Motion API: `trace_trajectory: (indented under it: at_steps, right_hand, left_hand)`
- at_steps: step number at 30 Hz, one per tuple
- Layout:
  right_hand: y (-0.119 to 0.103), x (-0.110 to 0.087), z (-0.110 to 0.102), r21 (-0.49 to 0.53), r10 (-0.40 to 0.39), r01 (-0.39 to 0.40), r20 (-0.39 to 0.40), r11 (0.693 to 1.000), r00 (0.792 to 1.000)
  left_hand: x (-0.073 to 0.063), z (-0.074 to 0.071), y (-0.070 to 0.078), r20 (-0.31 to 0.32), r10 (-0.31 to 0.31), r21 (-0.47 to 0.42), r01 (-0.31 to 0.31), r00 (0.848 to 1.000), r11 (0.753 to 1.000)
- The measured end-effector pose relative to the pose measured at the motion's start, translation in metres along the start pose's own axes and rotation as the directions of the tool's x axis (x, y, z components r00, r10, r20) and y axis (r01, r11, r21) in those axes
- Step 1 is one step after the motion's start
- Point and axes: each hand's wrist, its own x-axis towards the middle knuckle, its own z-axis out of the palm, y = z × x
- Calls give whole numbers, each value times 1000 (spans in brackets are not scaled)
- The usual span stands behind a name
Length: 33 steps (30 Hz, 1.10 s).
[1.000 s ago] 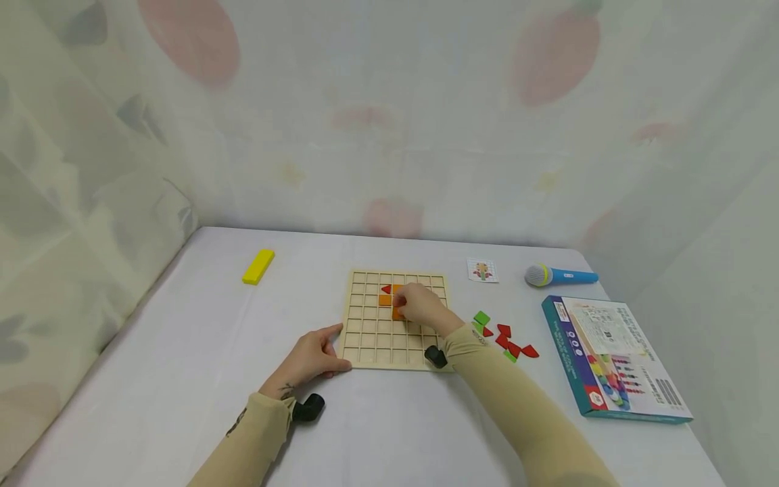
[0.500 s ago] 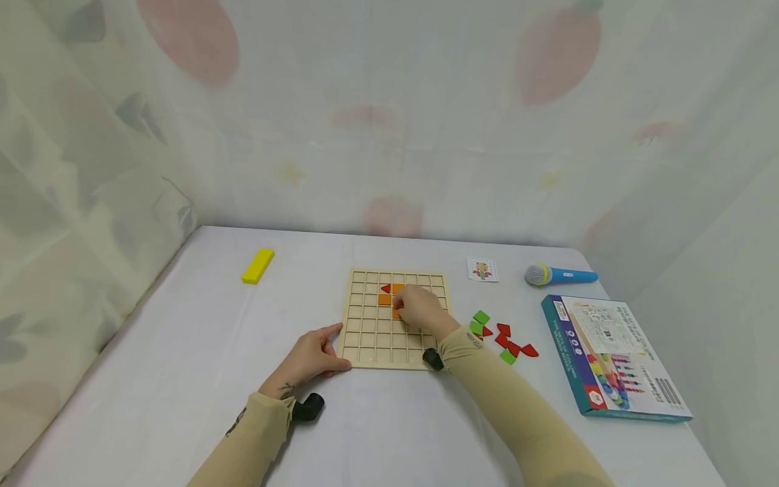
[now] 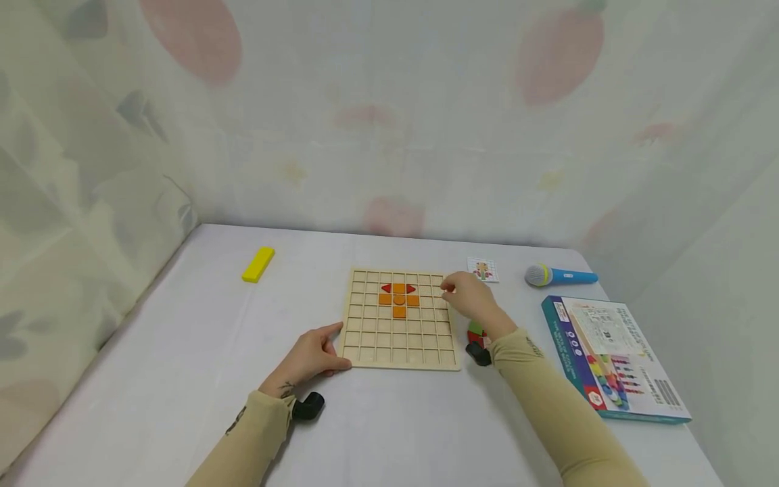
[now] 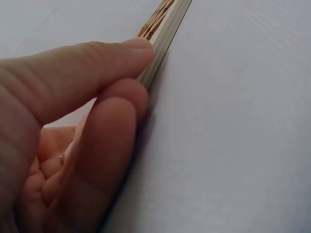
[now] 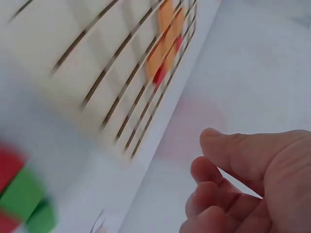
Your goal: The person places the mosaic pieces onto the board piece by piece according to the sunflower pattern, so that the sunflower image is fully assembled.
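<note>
A wooden grid board (image 3: 369,341) lies flat on the white table. My left hand (image 3: 312,352) holds its near left corner, thumb at the front edge and forefinger at the left edge. In the left wrist view the thumb (image 4: 112,60) presses against the board's rim. Orange square tiles (image 3: 399,312) form a cross on the grid, with an orange disc (image 3: 399,299) at its centre. A red tile (image 3: 386,289) sits on each side of the top square. Just past the board's right edge hovers my right hand (image 3: 471,297), fingers loosely bent and holding nothing.
Red and green tiles (image 3: 477,327) lie right of the board, mostly hidden by my right wrist. Behind that hand is a small pattern card (image 3: 487,269). A blue toy microphone (image 3: 572,276) and a flat box (image 3: 639,365) lie at right, a yellow bar (image 3: 258,264) at far left.
My right hand has left the middle of the grid and moved right, beyond the board's edge. The orange disc and the right-hand tiles are now uncovered. The left hand stays put.
</note>
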Motion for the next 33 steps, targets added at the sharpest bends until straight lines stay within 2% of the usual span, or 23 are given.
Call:
trace_trajectory:
  at_steps: [6,11,14,16,27,33]
  right_hand:
    - [37,-20,-13,-29,128,-126,53,992,990]
    - [55,-33,-12,-58,266,-260,141,964,954]
    - [61,-39,-8,-85,320,-309,177,947,931]
    - [63,-41,-5,-97,337,-324,188,941,922]
    - [62,-44,7,-95,374,-363,180,927,910]
    - [57,-42,6,-72,351,-343,166,937,922]
  left_hand:
    - [-1,-1,0,-8,3,5,-2,1000,1000]
    - [-2,-1,2,-6,7,-8,-7,1000,1000]
    - [-2,-1,1,-4,12,-10,-12,1000,1000]
    - [-2,-1,1,-2,18,-8,-18,1000,1000]
    - [-2,-1,1,6,25,-3,-25,1000,1000]
    - [-2,-1,1,3,21,-5,-21,1000,1000]
